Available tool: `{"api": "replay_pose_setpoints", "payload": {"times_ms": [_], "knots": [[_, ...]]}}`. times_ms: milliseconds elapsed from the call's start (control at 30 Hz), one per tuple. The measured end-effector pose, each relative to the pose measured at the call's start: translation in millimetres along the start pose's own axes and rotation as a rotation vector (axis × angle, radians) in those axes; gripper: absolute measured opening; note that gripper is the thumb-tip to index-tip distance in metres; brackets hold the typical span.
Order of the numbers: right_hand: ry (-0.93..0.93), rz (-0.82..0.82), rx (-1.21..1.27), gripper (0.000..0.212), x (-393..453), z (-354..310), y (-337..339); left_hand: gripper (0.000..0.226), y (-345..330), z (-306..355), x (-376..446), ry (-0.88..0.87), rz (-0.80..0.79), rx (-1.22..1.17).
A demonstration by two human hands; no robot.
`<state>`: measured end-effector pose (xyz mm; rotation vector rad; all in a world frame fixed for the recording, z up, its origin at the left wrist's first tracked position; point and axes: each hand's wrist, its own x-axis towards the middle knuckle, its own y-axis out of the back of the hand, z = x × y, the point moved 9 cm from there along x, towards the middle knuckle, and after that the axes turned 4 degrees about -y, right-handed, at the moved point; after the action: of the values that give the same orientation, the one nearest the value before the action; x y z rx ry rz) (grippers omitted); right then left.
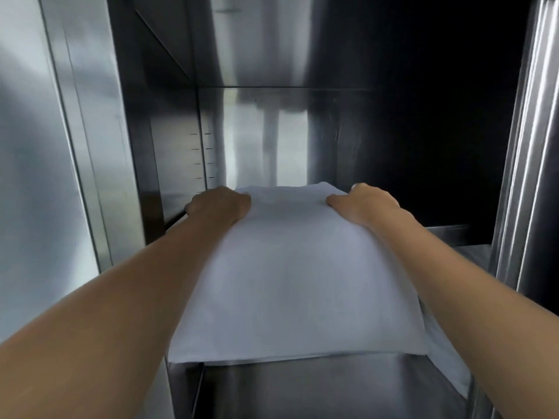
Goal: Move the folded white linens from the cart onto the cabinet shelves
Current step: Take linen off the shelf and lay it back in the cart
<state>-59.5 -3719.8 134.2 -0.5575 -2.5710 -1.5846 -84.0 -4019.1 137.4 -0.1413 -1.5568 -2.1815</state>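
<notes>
A folded white linen [296, 276] lies flat between my forearms, reaching into the stainless steel cabinet. Its near edge overhangs the front of the shelf [472, 237]. My left hand [219, 207] grips the linen's far left corner with curled fingers, close to the cabinet's left inner wall. My right hand [363, 204] grips the far right corner, thumb on top. The fingers under the cloth are hidden. More white cloth [447, 352] shows beneath it at the lower right.
The cabinet's left door frame [90, 146] stands close by my left arm. A steel door edge [526, 146] rises at the right. The back wall [272, 131] is reflective, and the right interior is dark. A lower compartment [302, 388] opens beneath the linen.
</notes>
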Motion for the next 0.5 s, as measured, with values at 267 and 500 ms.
{"api": "replay_pose_setpoints", "payload": {"times_ms": [267,500], "knots": [[-0.069,0.015,-0.173,0.041,27.0,-6.3,-4.6,0.047,0.8,2.4,7.6,0.023,0.055,-0.001],[-0.029,0.079,-0.158,0.047,30.9,-8.8,-0.4,0.052,10.5,-1.1,3.1,0.034,0.097,-0.095]]}}
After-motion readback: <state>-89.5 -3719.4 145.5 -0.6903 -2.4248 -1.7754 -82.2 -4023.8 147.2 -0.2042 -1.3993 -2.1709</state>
